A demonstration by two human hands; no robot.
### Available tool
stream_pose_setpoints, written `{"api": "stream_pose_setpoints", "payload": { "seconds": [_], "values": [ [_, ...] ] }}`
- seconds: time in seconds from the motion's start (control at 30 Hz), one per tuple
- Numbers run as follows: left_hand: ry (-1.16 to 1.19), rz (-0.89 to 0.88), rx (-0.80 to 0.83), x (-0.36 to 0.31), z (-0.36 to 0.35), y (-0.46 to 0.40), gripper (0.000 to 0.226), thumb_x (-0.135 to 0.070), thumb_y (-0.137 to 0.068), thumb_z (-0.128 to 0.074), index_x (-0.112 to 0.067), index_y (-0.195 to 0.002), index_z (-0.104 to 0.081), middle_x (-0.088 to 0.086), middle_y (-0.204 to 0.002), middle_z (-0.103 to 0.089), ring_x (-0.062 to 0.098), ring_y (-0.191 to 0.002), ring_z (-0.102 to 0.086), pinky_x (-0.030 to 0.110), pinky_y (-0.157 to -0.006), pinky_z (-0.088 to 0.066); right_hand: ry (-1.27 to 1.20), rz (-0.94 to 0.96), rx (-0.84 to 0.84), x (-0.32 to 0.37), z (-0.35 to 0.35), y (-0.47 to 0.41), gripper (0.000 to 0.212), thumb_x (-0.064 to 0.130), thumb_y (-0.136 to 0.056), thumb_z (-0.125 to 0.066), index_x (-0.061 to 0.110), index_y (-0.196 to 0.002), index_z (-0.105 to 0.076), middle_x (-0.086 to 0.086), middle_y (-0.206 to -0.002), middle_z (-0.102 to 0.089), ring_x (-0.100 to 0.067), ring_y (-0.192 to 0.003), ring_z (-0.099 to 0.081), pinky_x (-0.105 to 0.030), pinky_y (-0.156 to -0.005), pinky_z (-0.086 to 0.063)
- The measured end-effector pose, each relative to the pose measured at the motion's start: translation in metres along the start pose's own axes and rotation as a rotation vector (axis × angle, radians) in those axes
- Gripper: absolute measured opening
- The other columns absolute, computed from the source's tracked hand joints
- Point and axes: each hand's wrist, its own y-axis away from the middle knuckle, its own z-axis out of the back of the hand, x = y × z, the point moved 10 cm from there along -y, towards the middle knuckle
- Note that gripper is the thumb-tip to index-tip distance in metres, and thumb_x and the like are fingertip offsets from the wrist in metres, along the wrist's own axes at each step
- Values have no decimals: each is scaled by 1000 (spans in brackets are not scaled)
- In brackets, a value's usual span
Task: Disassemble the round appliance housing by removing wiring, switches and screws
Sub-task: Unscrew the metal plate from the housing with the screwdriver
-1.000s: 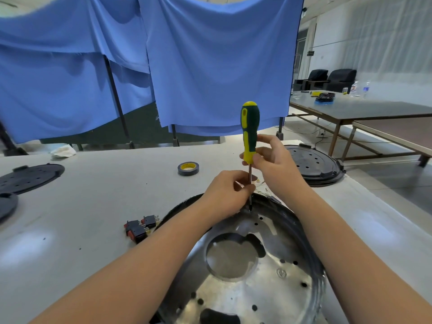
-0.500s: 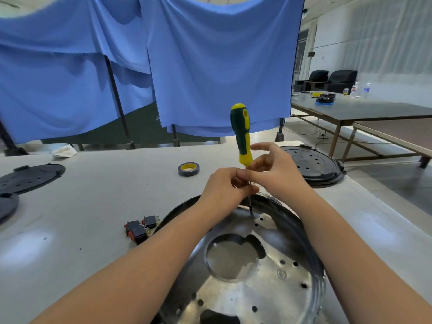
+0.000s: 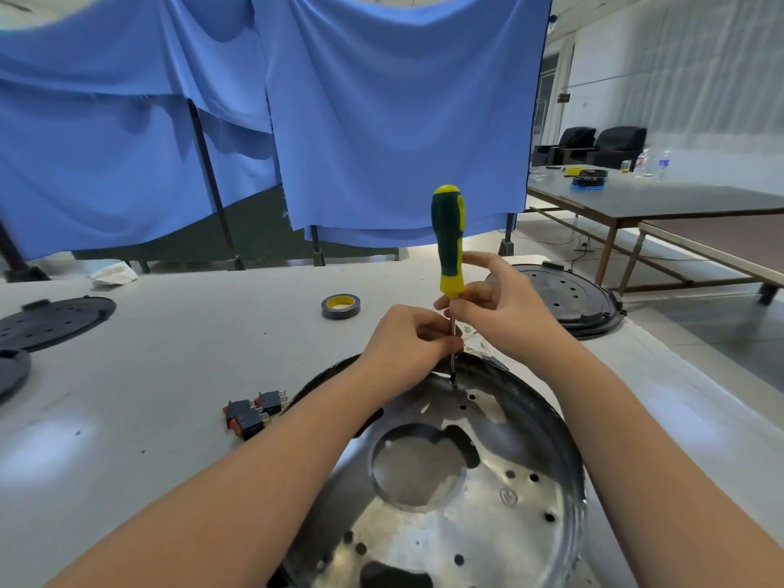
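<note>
Housing: the round metal housing [image 3: 458, 494] lies on the white table [image 3: 169, 375] at the near edge, open side up, with a large round hole in its floor and small holes scattered about it.
Screwdriver: a green and yellow screwdriver [image 3: 447, 239] stands nearly upright, its tip down at the far inner rim of the housing.
Right hand: the right hand [image 3: 505, 307] pinches the lower yellow end of the handle between thumb and fingers, the index finger stretched out behind the handle.
Left hand: the left hand [image 3: 407, 341] has its fingers curled and pinches the metal shaft just above the rim.
Screw: hidden under the tip; cannot tell its state.
Switches: two black and red switches [image 3: 250, 413] lie on the table just left of the housing, touching each other.
Tape: a roll of tape [image 3: 340, 306] with a yellow core lies flat beyond the hands.
Lids: a black perforated lid [image 3: 568, 299] lies right of the hands; another [image 3: 55, 320] lies at the far left.
Cloth: blue cloth [image 3: 382, 120] hangs behind the table.
</note>
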Motion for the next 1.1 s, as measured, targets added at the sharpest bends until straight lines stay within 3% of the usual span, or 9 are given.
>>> {"api": "stream_pose_setpoints", "payload": {
  "seconds": [0.13, 0.23, 0.33, 0.47, 0.6, 0.73, 0.9, 1.0, 1.1],
  "values": [
    [-33, -19, -41, -3, 4, 1, 11, -20, -77, -78, -16, -85, -71, 0, -75, -72, 16, -74, -69, 31, -75, -56, 68, -15, -37, 1, 4, 0, 64, 19, -73, -80, 28, -126, -46, 0, -84, -69, -9, -75, -69, -23, -71, -53],
    [-48, -25, -35, -5, 3, 1, 14, -23, -75, -79, -15, -84, -71, 2, -74, -71, 20, -74, -68, 34, -74, -56, 88, -20, -56, -1, 7, 1, 63, 16, -71, -81, 27, -124, -48, -2, -79, -70, -12, -77, -69, -29, -79, -54],
    [-53, -28, -11, -3, 0, 0, 18, -25, -78, -77, -17, -93, -74, -3, -79, -73, 11, -78, -69, 28, -75, -56, 89, -22, -45, -1, 8, 0, 62, 13, -74, -79, 30, -124, -46, -1, -77, -72, -9, -76, -70, -32, -84, -53],
    [-19, 8, 30, 3, -3, 0, 21, -18, -82, -74, -17, -102, -74, -17, -77, -67, -4, -76, -66, 5, -65, -47, 80, -36, -13, -2, 9, 0, 65, 7, -81, -71, 26, -134, -39, 0, -82, -74, -12, -84, -71, -34, -89, -51],
    [12, 13, -17, 1, 2, -1, 10, -15, -75, -79, -18, -83, -73, 0, -76, -73, 11, -72, -70, 18, -71, -55, 31, -43, 61, -1, 3, 0, 65, 2, -85, -64, 26, -138, -34, 3, -83, -76, -7, -84, -71, -29, -87, -49],
    [-18, -24, -32, -4, 2, 0, 14, -19, -73, -81, -23, -76, -67, -5, -68, -69, 4, -61, -64, 15, -61, -51, 46, -43, 47, 1, 3, -1, 78, 12, -74, -79, 29, -136, -36, 1, -85, -74, -9, -81, -71, -30, -83, -53],
    [-30, -32, -15, -4, 0, 0, 16, -22, -75, -79, -18, -88, -71, -2, -78, -71, 13, -76, -68, 27, -75, -56, 129, -20, -3, 0, 6, 0, 75, 13, -74, -79, 30, -135, -38, 1, -79, -72, -6, -75, -70, -25, -79, -53],
    [-13, -22, 20, -1, -4, 1, 23, -22, -80, -75, -16, -103, -72, -8, -86, -71, 5, -84, -67, 18, -77, -53, 113, -11, 20, 0, 6, -2, 70, 4, -79, -72, 31, -133, -36, 1, -80, -74, -8, -78, -71, -27, -80, -52],
    [24, 8, 26, 2, -4, 0, 22, -17, -83, -72, -16, -105, -73, -12, -81, -69, 0, -79, -67, 8, -69, -50, 82, -12, 52, 1, 7, -2, 66, -3, -83, -65, 36, -126, -34, 5, -80, -75, -7, -80, -71, -19, -76, -50]
  ]
}}
